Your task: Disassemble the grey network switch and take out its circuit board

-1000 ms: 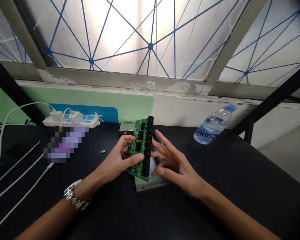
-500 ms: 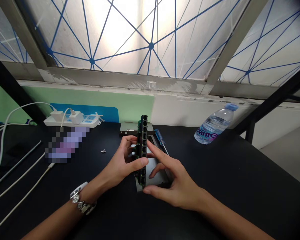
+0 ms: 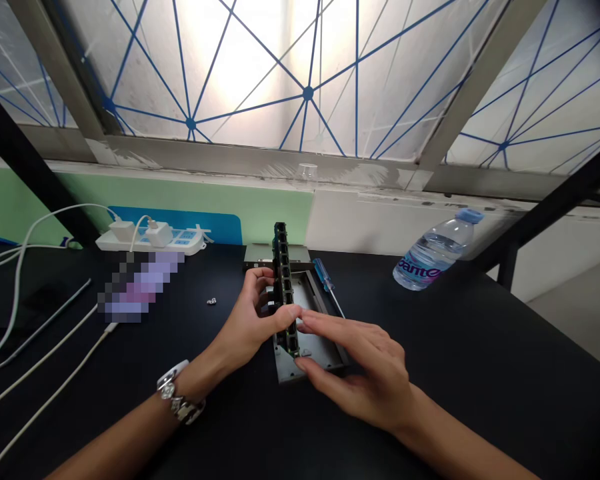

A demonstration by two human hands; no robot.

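Note:
A green circuit board [image 3: 283,280] with a row of black network-type ports along its edge stands upright on its long side, tilted a little. My left hand [image 3: 260,310] grips it around the middle, thumb on the near side and fingers behind. At the board's lower right, my right hand [image 3: 363,367] has its fingers stretched out and its thumb apart. Its thumb tip is by the board's near end, and its index fingertip meets my left thumb. Under the board lies a grey metal case tray [image 3: 290,372], partly hidden by my right hand.
Behind the tray is a grey metal cover [image 3: 260,253]. A blue-handled screwdriver [image 3: 323,275] lies alongside. Small screws [image 3: 211,301] sit at left. A power strip [image 3: 195,243] with cables and a blurred patch occupy the left; a water bottle [image 3: 433,257] stands tilted at right.
The board has tilted and come lower, its near end over the tray. My right hand has shifted right, its fingers straightening and its index finger leaving the board's face. The view has swung slightly left.

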